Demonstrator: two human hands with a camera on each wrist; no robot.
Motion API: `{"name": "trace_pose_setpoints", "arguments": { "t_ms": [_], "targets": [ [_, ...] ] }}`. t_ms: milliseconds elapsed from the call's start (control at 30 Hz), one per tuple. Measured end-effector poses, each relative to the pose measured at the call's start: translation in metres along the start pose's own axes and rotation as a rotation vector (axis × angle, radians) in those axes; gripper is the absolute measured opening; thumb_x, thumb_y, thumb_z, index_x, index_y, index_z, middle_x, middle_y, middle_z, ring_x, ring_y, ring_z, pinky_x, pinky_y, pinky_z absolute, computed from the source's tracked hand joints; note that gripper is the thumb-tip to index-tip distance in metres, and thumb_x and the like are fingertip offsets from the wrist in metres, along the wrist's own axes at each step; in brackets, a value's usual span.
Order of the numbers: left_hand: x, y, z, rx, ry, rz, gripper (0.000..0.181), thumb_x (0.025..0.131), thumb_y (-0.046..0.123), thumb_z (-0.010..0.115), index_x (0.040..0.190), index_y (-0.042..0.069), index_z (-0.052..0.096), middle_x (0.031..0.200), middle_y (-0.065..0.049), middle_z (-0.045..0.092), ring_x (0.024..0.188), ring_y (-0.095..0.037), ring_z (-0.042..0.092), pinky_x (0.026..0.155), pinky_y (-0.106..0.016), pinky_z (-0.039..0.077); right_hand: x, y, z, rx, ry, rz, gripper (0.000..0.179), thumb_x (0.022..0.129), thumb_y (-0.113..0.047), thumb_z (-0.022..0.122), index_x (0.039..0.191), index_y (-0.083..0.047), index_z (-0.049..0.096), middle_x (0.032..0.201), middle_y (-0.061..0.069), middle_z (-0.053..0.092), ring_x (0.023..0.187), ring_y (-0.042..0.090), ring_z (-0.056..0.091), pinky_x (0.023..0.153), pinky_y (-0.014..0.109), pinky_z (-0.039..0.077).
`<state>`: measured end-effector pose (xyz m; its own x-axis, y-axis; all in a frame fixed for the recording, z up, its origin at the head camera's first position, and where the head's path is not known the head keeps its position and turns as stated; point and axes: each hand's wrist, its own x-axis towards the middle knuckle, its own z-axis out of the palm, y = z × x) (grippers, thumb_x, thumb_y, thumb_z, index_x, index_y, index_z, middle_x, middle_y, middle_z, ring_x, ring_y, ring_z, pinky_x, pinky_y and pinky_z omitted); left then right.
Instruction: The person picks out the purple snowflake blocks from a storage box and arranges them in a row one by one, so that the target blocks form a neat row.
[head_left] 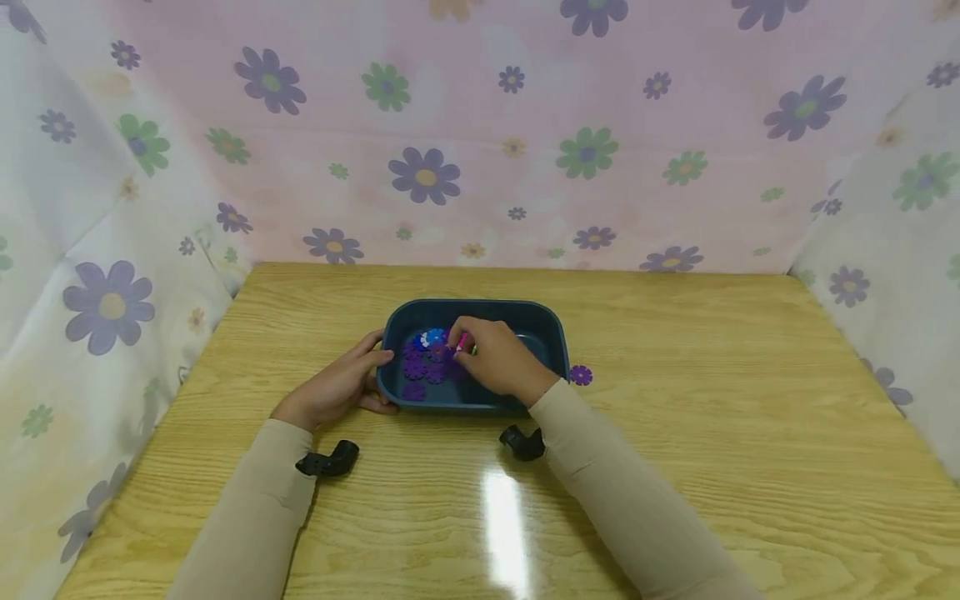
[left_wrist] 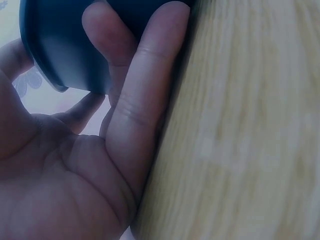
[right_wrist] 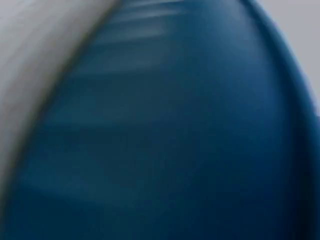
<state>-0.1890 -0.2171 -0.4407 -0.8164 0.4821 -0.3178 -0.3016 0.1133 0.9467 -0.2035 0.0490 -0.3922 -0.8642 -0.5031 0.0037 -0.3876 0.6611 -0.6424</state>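
A dark blue plastic basin (head_left: 553, 343) stands on the table with notched, flower-shaped plastic discs inside. Most are purple discs (head_left: 415, 369), gathered on the left, with a few blue and white discs (head_left: 431, 338) behind them. My left hand (head_left: 341, 382) grips the basin's left end, thumb at the rim and the other fingers against the outer wall, as the left wrist view also shows. Over the discs, my right hand (head_left: 497, 357) reaches into the basin and pinches a pink disc (head_left: 462, 341) between thumb and fingers. The right wrist view holds only the blurred basin wall and a sleeve.
One purple disc (head_left: 581, 375) lies on the wooden table (head_left: 712, 400) just right of the basin. Black wrist devices (head_left: 330, 460) stick out from both sleeves. Flower-printed cloth (head_left: 465, 108) hangs behind the table and along both sides.
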Motion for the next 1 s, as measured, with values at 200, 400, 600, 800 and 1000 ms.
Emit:
{"name": "trace_pose_setpoints", "arguments": {
  "t_ms": [200,400,600,800,1000],
  "targets": [
    [0.004,0.001,0.001,0.004,0.000,-0.012,0.057,0.109,0.039,0.039,0.160,0.029,0.014,0.096,-0.010,0.068,0.069,-0.018,0.063,0.082,-0.048,0.061,-0.018,-0.002,-0.037,0.017,0.110,-0.057,0.012,0.100,-0.014,0.063,0.112,-0.014,0.062,0.091,0.001,0.066,0.072,0.014,0.057,0.068,0.031,0.050],
    [0.002,0.003,-0.001,0.004,-0.002,-0.014,0.059,0.109,0.039,0.038,0.160,0.028,0.012,0.100,-0.011,0.067,0.071,-0.018,0.063,0.083,-0.049,0.060,-0.043,0.009,-0.073,-0.042,0.243,-0.095,0.012,0.098,-0.010,0.064,0.109,-0.012,0.063,0.087,0.005,0.066,0.073,0.018,0.057,0.066,0.032,0.050],
    [-0.001,0.001,-0.002,-0.019,0.007,-0.018,0.057,0.109,0.039,0.039,0.159,0.028,0.014,0.094,-0.009,0.068,0.067,-0.017,0.061,0.082,-0.048,0.061,-0.072,0.039,-0.094,-0.138,0.334,-0.088,0.010,0.098,-0.008,0.063,0.108,-0.010,0.065,0.086,0.003,0.065,0.077,0.015,0.057,0.065,0.031,0.050],
    [-0.001,-0.001,0.000,-0.027,-0.019,-0.007,0.061,0.109,0.039,0.040,0.160,0.027,0.011,0.095,-0.009,0.073,0.070,-0.018,0.067,0.082,-0.048,0.061,-0.099,0.080,-0.104,-0.197,0.408,-0.083,0.011,0.098,-0.007,0.063,0.108,-0.007,0.065,0.082,0.001,0.065,0.073,0.012,0.057,0.064,0.026,0.050],
    [-0.002,0.002,0.001,-0.020,-0.013,-0.007,0.060,0.109,0.041,0.039,0.160,0.028,0.011,0.099,-0.011,0.071,0.072,-0.019,0.067,0.083,-0.048,0.060,-0.107,0.110,-0.108,-0.126,0.374,0.005,0.012,0.100,-0.011,0.061,0.111,-0.007,0.065,0.088,0.008,0.068,0.076,0.018,0.063,0.067,0.027,0.053]
  ]
}}
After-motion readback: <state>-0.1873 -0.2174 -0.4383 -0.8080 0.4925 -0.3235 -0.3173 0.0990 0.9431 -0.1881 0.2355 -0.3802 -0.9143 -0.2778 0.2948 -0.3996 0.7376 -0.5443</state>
